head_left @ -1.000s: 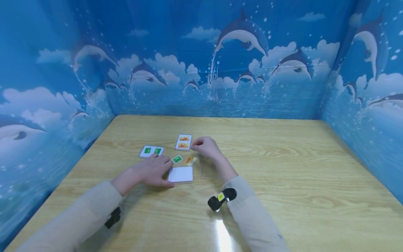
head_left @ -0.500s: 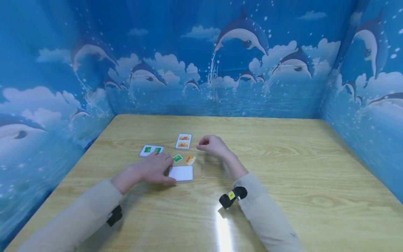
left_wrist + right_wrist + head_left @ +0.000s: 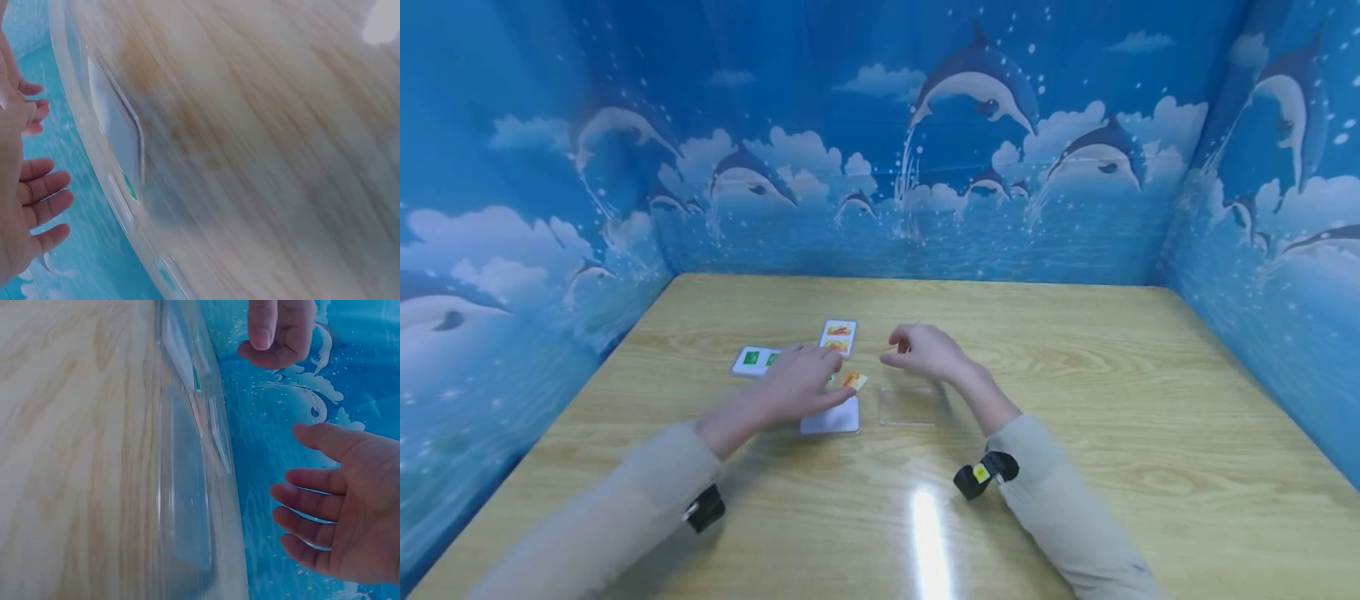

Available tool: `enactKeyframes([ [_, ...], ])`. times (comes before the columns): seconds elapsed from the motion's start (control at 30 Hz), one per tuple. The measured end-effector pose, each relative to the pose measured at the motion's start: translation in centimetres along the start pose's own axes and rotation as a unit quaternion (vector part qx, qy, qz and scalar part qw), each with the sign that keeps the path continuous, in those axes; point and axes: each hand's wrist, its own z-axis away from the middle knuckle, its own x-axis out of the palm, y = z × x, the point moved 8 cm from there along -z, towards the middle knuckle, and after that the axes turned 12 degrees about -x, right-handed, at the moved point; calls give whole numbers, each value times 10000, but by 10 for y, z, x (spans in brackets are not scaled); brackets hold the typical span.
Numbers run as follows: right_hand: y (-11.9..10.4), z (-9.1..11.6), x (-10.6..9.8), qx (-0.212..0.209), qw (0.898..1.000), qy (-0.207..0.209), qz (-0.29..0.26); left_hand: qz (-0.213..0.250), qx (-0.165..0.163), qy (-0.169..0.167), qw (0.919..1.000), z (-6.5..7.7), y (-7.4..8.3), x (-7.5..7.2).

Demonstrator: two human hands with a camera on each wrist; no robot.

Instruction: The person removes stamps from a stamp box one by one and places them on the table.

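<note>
My left hand (image 3: 796,380) hovers over the cards with its fingers loosely extended and nothing in its grasp. Below it lies a white rectangular stack or case (image 3: 831,419), partly covered by the hand in the head view. A small orange picture card (image 3: 854,380) shows past the thumb; a small green one is almost hidden by the hand. Farther back sit a white card with two orange pictures (image 3: 839,330) and another with green pictures (image 3: 751,358). To the right, my right hand (image 3: 931,352) is raised, empty, its fingers relaxed, beyond a clear plastic box or lid (image 3: 910,408).
The wooden table (image 3: 1112,400) stretches out on both sides and in front. A blue dolphin-print backdrop (image 3: 865,125) encloses its back and sides. Each sleeve carries a black wrist camera, the right one (image 3: 987,473) with a yellow mark.
My right hand has drawn back to the right, away from the orange-picture card, uncovering the clear plastic piece. My left hand has lifted and shifted right, now covering the small green card.
</note>
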Motion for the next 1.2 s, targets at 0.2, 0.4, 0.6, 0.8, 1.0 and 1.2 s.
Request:
enactKeyframes([
  [0.2, 0, 12, -5, -251, 9964, -202, 789, -368, -16, 257, 9990, -7, 19, -6],
  [0.4, 4, 27, -5, -550, 9861, -270, 1548, -772, 170, 295, 9964, -11, 35, -1],
  [0.6, 6, 41, -4, -729, 9748, -365, 2077, -1016, 453, 642, 9917, -10, 51, 5],
  [0.8, 6, 52, 2, -865, 9610, -796, 2504, -854, 400, 397, 9947, -12, 59, 14],
  [1.0, 7, 56, 12, -925, 9547, -1160, 2579, -869, 417, 65, 9953, -14, 65, 30],
  [1.2, 6, 58, 22, -1026, 9510, -1333, 2594, -878, 386, -141, 9953, -14, 66, 38],
])
